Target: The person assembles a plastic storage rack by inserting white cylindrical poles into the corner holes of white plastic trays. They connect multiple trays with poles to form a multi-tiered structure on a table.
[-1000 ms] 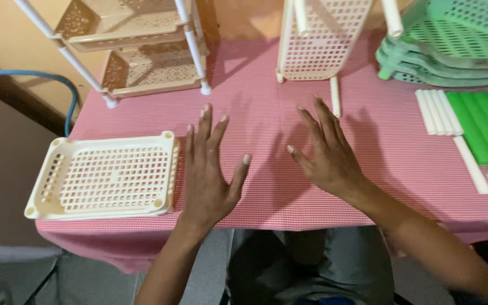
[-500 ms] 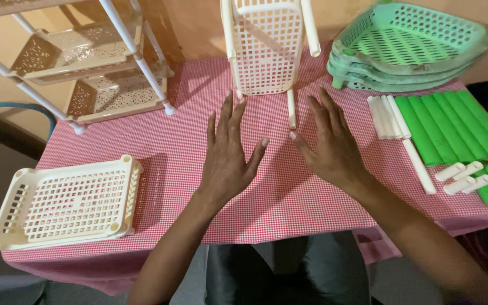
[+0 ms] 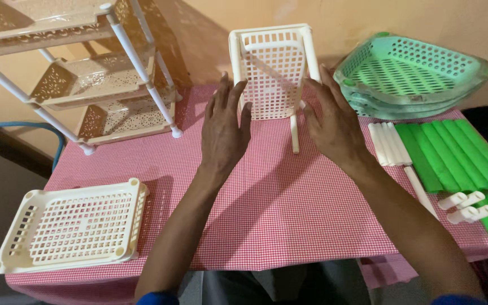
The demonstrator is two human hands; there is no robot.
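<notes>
Both hands lie flat on the red-checked table (image 3: pixel 289 214), fingers spread and holding nothing. The left hand (image 3: pixel 224 133) and right hand (image 3: pixel 334 124) flank the upright cream perforated plastic basket frame (image 3: pixel 271 70), which stands at the table's far edge, their fingertips just beside its legs.

No packages, labels, signs or screens are showing anywhere in view.
</notes>
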